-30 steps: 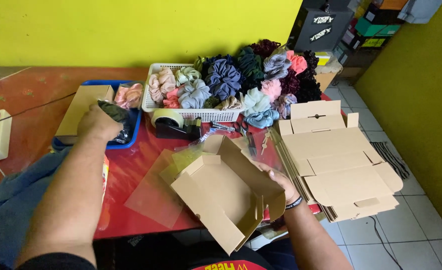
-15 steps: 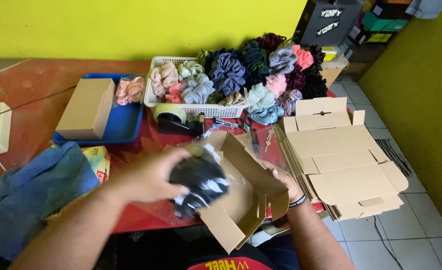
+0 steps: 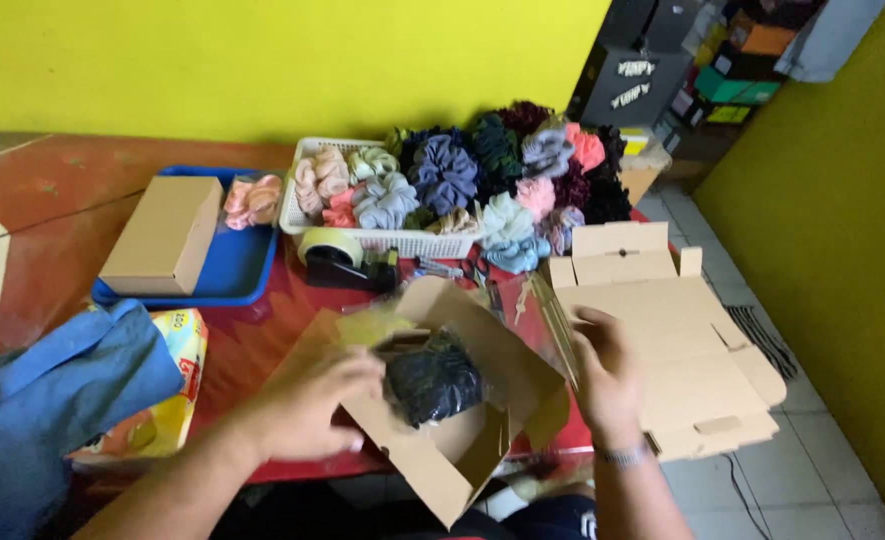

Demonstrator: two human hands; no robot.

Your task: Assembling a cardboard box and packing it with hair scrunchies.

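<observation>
- Head view: an open brown corrugated cardboard mailer box (image 3: 462, 400) sits at the near edge of a glossy red table (image 3: 252, 340), its lid flap raised toward the far side.
- Inside the box lies a dark, crinkled fabric bundle wrapped in clear glossy plastic (image 3: 432, 380), resting near the middle of the box floor.
- The left hand (image 3: 307, 410) lies at the box's left wall, fingers loosely curled and touching the cardboard edge; whether it pinches the wall cannot be told.
- The right hand (image 3: 602, 375) is at the box's right side, fingers half open and spread, against the raised flap; nothing is enclosed in it.
- Just right of the box, a stack of flat, unfolded cardboard box blanks (image 3: 662, 340) overhangs the table's end.
- Behind the box stand a black tape dispenser with a beige roll (image 3: 337, 258) and a white perforated plastic basket (image 3: 382, 240) heaped with ruffled fabric scrunchies in grey, pink, blue and dark tones.
- At far left, a blue plastic tray (image 3: 252, 270) carries a closed cardboard box (image 3: 162, 235) and a pink scrunchie (image 3: 252, 200).
- A folded blue cloth (image 3: 52, 400) lies at near left.
</observation>
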